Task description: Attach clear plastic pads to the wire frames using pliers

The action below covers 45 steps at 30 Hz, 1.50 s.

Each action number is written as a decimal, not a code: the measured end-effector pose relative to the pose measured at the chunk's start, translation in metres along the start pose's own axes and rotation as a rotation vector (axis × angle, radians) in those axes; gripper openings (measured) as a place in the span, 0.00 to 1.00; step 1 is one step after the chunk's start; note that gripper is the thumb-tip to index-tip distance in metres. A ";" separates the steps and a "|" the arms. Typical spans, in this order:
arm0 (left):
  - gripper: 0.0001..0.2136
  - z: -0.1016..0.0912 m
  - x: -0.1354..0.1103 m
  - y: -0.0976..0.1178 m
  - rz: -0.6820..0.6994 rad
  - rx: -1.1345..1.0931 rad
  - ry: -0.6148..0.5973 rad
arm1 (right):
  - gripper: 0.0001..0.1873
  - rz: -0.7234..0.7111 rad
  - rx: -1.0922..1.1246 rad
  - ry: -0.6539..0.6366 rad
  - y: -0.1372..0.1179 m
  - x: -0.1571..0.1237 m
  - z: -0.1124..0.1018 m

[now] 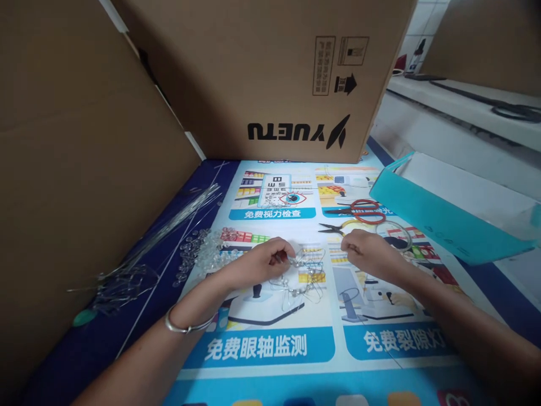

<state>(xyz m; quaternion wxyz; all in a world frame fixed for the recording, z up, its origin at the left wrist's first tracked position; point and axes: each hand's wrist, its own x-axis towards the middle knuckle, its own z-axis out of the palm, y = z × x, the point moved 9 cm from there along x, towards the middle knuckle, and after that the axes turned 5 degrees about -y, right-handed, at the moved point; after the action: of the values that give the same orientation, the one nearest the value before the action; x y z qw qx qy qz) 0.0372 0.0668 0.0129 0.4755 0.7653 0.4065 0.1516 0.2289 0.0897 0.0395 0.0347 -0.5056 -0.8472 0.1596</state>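
My left hand [273,260] is closed in a pinch on a looped piece of thin wire with clear beads [301,291]. The beaded wire curves below and right of the fingers, with loose wire ends sticking out. My right hand [367,251] is closed, its fingertips pressed together; what they hold, if anything, is too small to make out. Just beyond it lie pliers with dark jaws [332,229] and yellowish handles, partly behind the hand. Red-handled scissors [367,211] lie farther back. Left of my left hand is a spread of clear beads [207,251].
A bundle of thin wires [177,217] and a tangle of wire pieces [120,290] lie at the left. Tall cardboard panels [253,73] stand at the back and left. An open teal box [443,217] is at the right, near a white ledge [473,110].
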 end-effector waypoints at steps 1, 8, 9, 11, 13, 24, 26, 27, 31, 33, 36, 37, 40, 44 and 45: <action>0.09 0.000 0.000 -0.001 0.003 0.005 -0.003 | 0.10 -0.014 0.072 0.008 -0.004 0.001 -0.002; 0.09 -0.001 0.000 0.001 0.012 0.026 -0.030 | 0.12 -0.056 0.426 0.013 -0.028 0.020 -0.001; 0.09 0.000 0.000 0.001 0.003 0.021 -0.038 | 0.11 -0.068 0.455 0.009 -0.032 0.023 0.001; 0.10 0.001 0.000 -0.001 -0.012 0.012 -0.054 | 0.11 -0.088 0.498 -0.004 -0.042 0.031 0.004; 0.09 0.003 0.001 -0.002 -0.016 0.003 -0.066 | 0.11 -0.106 0.520 -0.009 -0.052 0.040 0.008; 0.04 -0.002 0.001 0.010 0.046 0.048 0.059 | 0.12 -0.067 0.510 0.147 -0.071 0.050 0.013; 0.03 -0.004 0.002 0.014 0.055 0.053 0.086 | 0.11 -0.036 0.482 0.179 -0.069 0.047 0.012; 0.03 -0.005 0.002 0.015 0.055 0.051 0.101 | 0.11 -0.026 0.465 0.194 -0.069 0.046 0.012; 0.03 -0.005 0.004 0.014 0.058 -0.004 0.126 | 0.11 -0.018 0.417 0.234 -0.073 0.043 0.014; 0.03 -0.003 0.004 0.012 0.057 -0.046 0.125 | 0.11 -0.011 0.405 0.251 -0.074 0.042 0.016; 0.04 -0.003 0.004 0.009 0.039 -0.101 0.137 | 0.11 -0.015 0.394 0.266 -0.077 0.041 0.017; 0.04 -0.003 0.004 0.008 0.034 -0.114 0.144 | 0.11 -0.020 0.396 0.263 -0.078 0.041 0.018; 0.04 -0.004 0.004 0.008 0.029 -0.136 0.159 | 0.11 -0.049 0.417 0.244 -0.080 0.041 0.017; 0.06 -0.005 0.004 0.003 -0.004 -0.203 0.179 | 0.11 -0.109 0.460 0.157 -0.081 0.043 0.016; 0.07 -0.005 0.003 0.001 -0.019 -0.228 0.182 | 0.11 -0.122 0.479 0.121 -0.080 0.043 0.016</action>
<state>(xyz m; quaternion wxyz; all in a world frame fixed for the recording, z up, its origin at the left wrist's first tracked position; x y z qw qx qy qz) 0.0370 0.0719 0.0155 0.5218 0.6857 0.4351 0.2610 0.1370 0.0886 0.0445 0.2135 -0.4395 -0.8105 0.3229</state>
